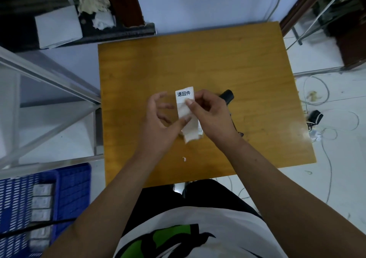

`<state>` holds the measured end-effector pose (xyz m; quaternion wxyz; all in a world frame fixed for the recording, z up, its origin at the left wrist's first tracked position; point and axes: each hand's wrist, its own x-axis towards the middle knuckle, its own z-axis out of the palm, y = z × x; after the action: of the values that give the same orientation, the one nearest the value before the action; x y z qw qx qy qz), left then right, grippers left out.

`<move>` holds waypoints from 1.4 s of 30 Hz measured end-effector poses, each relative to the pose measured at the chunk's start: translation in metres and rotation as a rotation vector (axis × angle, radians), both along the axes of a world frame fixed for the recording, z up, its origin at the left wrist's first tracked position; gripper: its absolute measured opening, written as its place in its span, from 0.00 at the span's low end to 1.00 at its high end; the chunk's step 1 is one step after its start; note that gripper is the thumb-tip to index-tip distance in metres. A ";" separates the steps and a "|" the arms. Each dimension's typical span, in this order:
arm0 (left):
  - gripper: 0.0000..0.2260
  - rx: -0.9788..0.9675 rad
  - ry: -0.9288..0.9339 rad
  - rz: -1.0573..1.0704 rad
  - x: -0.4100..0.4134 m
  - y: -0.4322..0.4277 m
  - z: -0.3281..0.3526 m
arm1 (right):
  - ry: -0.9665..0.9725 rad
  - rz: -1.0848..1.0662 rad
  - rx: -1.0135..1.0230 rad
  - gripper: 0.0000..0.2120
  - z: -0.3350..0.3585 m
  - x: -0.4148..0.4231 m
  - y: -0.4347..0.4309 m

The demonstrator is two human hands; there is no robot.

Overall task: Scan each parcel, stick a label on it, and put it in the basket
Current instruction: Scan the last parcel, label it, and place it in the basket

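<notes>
While you hold the label (184, 95) up over the table (158, 63), the step in hand looks like peeling: the printed white tag stands at the top of a pale backing strip (190, 132) that hangs down between your hands. Your right hand (212, 115) has the label pinched, thumb pressed on its lower edge and fingers curled in behind it. Your left hand (158, 125) is looser, its fingers spread and only half curled. Its thumb lies against the strip lower down, but motion blur keeps me from telling whether it truly grips the strip or merely touches it.

The scanner (227, 96) lies on the table just behind your right hand, in nobody's grasp. The only parcels (41, 204) I can see sit in a row inside the blue basket (75, 182) on the floor at your left, and none shows on the table.

My reading is that you are between scanning and sticking. The next move calls for separating the label cleanly from its backing without letting the sticky face fold onto itself or your fingers. After that you will need a parcel within reach, so expect to free one hand to fetch it before you press the label flat.
</notes>
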<state>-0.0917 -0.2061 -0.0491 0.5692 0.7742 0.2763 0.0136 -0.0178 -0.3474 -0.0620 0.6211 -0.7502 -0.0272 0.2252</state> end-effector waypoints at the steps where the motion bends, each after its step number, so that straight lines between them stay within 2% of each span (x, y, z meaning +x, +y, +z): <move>1: 0.28 0.125 -0.048 -0.027 -0.001 0.002 -0.001 | 0.009 -0.017 0.002 0.07 -0.001 -0.001 -0.001; 4: 0.18 0.451 -0.208 -0.211 0.001 0.009 -0.005 | 0.039 -0.008 0.032 0.09 -0.001 -0.003 -0.003; 6: 0.13 0.509 -0.206 -0.287 0.005 0.011 -0.009 | 0.053 0.027 0.079 0.09 -0.002 -0.005 -0.006; 8: 0.13 0.453 -0.139 -0.284 0.006 0.014 -0.012 | 0.070 0.081 0.111 0.09 -0.003 -0.006 -0.009; 10: 0.12 0.319 -0.097 -0.249 0.005 0.018 -0.014 | 0.072 0.163 0.096 0.09 -0.004 -0.005 -0.013; 13: 0.08 0.180 -0.059 -0.200 0.003 0.022 -0.012 | 0.025 0.279 -0.004 0.09 -0.007 -0.003 -0.015; 16: 0.06 -0.049 -0.051 -0.066 0.002 0.026 -0.010 | 0.015 0.331 -0.088 0.11 -0.011 -0.002 -0.013; 17: 0.06 -0.060 -0.070 -0.052 0.000 0.028 -0.010 | 0.014 0.347 -0.102 0.11 -0.012 -0.002 -0.012; 21: 0.06 0.108 -0.076 -0.073 -0.004 0.032 -0.015 | 0.039 0.340 -0.069 0.09 -0.012 -0.006 -0.003; 24: 0.06 0.070 -0.130 0.145 -0.006 0.030 -0.014 | 0.105 0.233 -0.095 0.05 -0.015 -0.014 0.010; 27: 0.06 0.032 -0.194 0.272 -0.007 0.029 -0.010 | 0.090 0.202 -0.240 0.05 -0.026 -0.021 0.033; 31: 0.08 0.047 -0.149 0.208 -0.011 0.028 -0.017 | 0.040 0.198 -0.311 0.07 -0.035 -0.023 0.067; 34: 0.08 -0.001 -0.148 0.240 -0.011 0.024 -0.023 | -0.021 0.264 -0.377 0.06 -0.037 -0.019 0.081; 38: 0.09 -0.064 -0.106 0.320 -0.006 0.014 -0.030 | -0.075 0.126 -0.393 0.05 -0.044 -0.020 0.063; 42: 0.16 -0.155 -0.034 0.311 0.000 0.001 -0.043 | -0.098 0.126 -0.375 0.06 -0.047 -0.034 0.032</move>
<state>-0.0920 -0.2054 -0.0921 0.6227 0.6758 0.3833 0.0932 -0.0520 -0.3157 -0.1091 0.4530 -0.8597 -0.0620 0.2278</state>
